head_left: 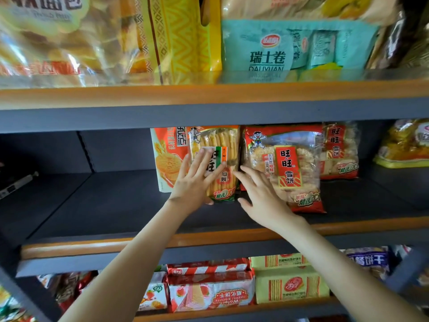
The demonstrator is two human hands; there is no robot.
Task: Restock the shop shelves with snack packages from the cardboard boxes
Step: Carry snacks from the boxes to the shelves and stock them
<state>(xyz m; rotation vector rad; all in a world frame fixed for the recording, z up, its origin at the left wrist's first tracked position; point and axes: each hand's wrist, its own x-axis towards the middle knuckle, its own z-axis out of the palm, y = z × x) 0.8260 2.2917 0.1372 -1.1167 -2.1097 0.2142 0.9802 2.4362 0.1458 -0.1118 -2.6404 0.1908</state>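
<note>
- The middle shelf (pixel 92 205) is the place of work. Its whole left part is bare dark board, and snack packs stand only from the middle toward the right. By my judgement the restocking here is at an early or middle stage, with much room left to fill.
- The top shelf (pixel 209 91) carries big bags side by side, among them a teal roll-cake bag (pixel 267 47). It looks full already.
- The bottom shelf (pixel 232 310) holds wafer and biscuit packs packed closely. It also seems done, though its ends are out of view.
- The red rice-cracker pack (pixel 290 163) stands on the middle shelf, leaning a little, with a second red pack (pixel 339 149) behind it to the right.
- The yellow rice-cracker pack (pixel 222 140) is the thing in hand. It stands upright on the middle shelf, between an orange-white pack (pixel 167 159) and the red one, touching both or nearly so.
- The left hand (pixel 197 180) lies flat on the front of the yellow pack with straight fingers and presses it back. The thumb sits near the lower edge.
- The right hand (pixel 262 194) is spread and holds nothing. Its fingertips reach the narrow gap between the yellow and the red pack.
- No cardboard box is in view, so I cannot tell how many packs wait.
</note>
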